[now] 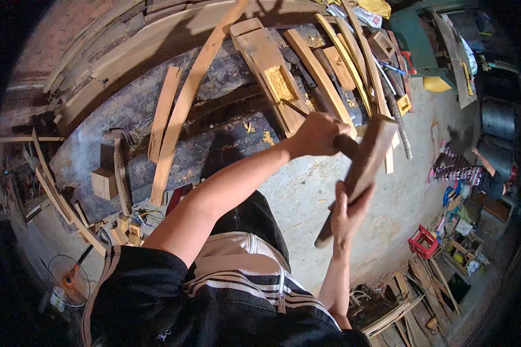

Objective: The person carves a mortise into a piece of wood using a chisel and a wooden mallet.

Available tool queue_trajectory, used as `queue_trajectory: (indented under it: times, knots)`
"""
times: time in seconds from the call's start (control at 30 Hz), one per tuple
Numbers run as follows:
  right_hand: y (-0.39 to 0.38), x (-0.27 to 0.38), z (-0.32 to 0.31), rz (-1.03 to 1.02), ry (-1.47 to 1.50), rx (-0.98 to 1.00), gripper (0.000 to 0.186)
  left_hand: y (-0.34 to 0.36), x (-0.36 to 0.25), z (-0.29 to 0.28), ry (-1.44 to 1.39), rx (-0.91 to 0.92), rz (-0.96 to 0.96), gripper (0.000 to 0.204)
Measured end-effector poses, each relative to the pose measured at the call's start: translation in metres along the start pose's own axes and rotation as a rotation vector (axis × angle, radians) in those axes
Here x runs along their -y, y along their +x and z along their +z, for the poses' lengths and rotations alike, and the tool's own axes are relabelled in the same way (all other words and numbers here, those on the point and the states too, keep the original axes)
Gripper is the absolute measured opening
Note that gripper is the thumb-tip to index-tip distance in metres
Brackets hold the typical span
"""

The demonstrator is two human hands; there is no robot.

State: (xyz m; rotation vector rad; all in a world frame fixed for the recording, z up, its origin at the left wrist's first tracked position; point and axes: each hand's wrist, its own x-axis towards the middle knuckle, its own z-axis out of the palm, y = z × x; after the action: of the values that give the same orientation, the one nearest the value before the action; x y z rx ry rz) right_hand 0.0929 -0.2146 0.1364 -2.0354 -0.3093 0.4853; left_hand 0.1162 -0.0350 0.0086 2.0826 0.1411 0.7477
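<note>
My left hand (318,136) is closed round a chisel (295,108); its dark blade slants down to the near rim of a rectangular recess (279,82) in a wooden board (257,49). Pale chips fill part of that recess. The butt of the chisel's handle sticks out of my fist towards a long wooden mallet (371,147). My right hand (351,215) grips this mallet lower down, with its thick end raised close to the handle's butt. Whether the two touch, I cannot tell.
The board lies on a dark, worn bench (226,127) among long wooden strips (197,87) and scattered shavings. A small wooden block (104,183) stands at the left. On the floor are a standing fan (69,280), a red crate (422,242) and scrap wood (422,289). Another person (460,173) is at far right.
</note>
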Motion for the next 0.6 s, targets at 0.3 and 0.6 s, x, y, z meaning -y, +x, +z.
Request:
queue_trajectory:
  times: [0.3,0.6]
  knots:
    - [-0.003,-0.004,0.01,0.002,0.027,0.041,0.057,-0.001,-0.002,-0.013,-0.054,0.017,0.062,0.024]
    - [-0.02,-0.02,0.012,0.004,0.038,0.081,0.066,-0.014,-0.01,-0.049,-0.15,0.071,-0.126,0.019]
